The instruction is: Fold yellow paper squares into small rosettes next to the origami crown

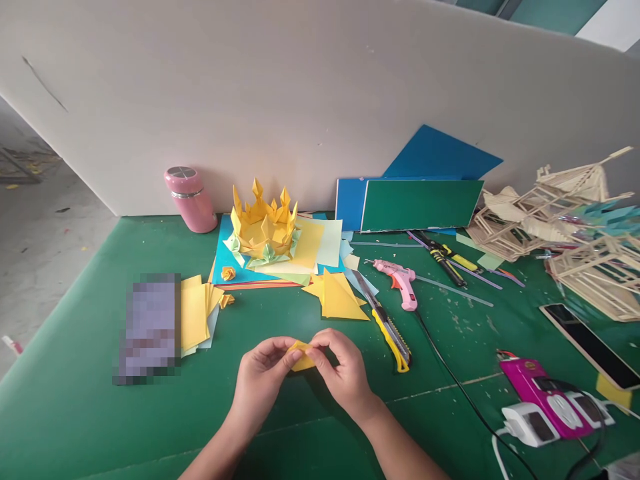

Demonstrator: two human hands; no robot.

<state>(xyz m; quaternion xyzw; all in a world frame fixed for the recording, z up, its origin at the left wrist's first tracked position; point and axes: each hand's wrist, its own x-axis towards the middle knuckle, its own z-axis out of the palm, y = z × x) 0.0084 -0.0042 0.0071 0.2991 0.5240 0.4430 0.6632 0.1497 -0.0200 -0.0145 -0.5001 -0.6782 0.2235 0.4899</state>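
My left hand (260, 377) and my right hand (343, 370) meet just above the green table (75, 400), near its front edge. Both pinch a small folded piece of yellow paper (301, 360) between fingers and thumbs. Beyond them lie folded yellow paper pieces (337, 297). A yellow origami crown (263, 227) with pale green leaves stands on a stack of coloured sheets (320, 243) at the back.
A pink flask (190, 199) stands back left. A yellow utility knife (387, 327) and a pink glue gun (400, 280) lie right of my hands. Stick models (550, 213), a phone (590, 343), a power strip (550, 413), blue and green boards (420, 203) and yellow sheets (195, 313) surround them.
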